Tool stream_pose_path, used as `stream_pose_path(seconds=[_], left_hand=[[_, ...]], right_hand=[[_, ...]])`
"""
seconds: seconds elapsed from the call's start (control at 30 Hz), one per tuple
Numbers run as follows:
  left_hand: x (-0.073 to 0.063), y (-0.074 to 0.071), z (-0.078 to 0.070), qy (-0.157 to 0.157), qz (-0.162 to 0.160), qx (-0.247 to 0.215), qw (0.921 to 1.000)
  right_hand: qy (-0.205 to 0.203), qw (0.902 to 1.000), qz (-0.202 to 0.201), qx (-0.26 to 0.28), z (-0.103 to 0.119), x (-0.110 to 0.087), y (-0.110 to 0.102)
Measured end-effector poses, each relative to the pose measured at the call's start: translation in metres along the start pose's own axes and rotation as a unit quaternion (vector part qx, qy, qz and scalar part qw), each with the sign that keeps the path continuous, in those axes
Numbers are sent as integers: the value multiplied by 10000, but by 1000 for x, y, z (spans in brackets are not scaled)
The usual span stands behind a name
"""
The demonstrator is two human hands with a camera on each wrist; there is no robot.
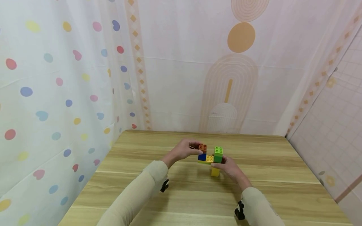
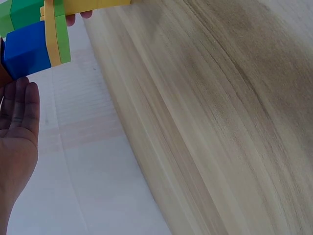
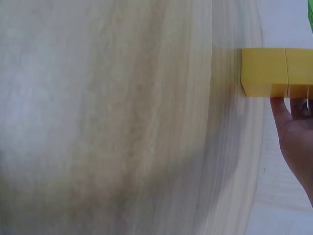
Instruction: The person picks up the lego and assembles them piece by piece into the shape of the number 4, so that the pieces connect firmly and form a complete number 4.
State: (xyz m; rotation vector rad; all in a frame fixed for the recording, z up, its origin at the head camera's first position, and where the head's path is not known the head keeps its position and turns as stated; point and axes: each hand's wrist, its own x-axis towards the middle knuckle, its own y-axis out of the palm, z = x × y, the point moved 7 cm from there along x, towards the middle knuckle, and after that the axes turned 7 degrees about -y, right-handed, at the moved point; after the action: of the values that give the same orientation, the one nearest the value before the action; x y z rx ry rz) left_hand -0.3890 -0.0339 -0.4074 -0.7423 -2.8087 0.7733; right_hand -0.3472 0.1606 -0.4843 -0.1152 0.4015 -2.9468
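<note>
A structure of toy building bricks stands over the table in front of me. Its base is a column of yellow bricks (image 3: 264, 72), with yellow and lime layers reaching left from the top. On the left end sits a blue brick (image 2: 27, 50) with a brown brick (image 1: 202, 148) on it. A lime green brick (image 1: 218, 151) tops a darker green one on the right. My left hand (image 1: 185, 149) pinches the brown brick between thumb and fingers. With thumb in front and fingers behind, my right hand (image 1: 230, 168) grips the structure near the column's top.
The wooden table (image 1: 181, 201) extends around both hands, its far edge close to a patterned curtain (image 1: 175, 78). Another curtain with coloured dots (image 1: 56, 110) hangs on the left. Black wrist devices (image 1: 239, 211) sit under both sleeves.
</note>
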Motion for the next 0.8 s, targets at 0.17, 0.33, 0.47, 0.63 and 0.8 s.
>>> stream_pose_path(seconds=[0.17,0.33,0.47,0.63,0.8], left_hand=[[-2,0,-2,59,0,62,10000],[-1,0,-3,41,-11,129,9999],[-1,-1,-4,39,-8,238,9997],[-1,-1,-8,110,1,402,9991],[-1,-3,-9,116,-37,629,9979]], right_hand=[[96,9996,-171,-185,-3,2,1],[105,9997,-180,-163,-5,2,1],[82,9998,-138,-144,-6,2,1],[75,9998,-119,-159,-8,2,1],[-16,9999,-55,-131,-7,2,2]])
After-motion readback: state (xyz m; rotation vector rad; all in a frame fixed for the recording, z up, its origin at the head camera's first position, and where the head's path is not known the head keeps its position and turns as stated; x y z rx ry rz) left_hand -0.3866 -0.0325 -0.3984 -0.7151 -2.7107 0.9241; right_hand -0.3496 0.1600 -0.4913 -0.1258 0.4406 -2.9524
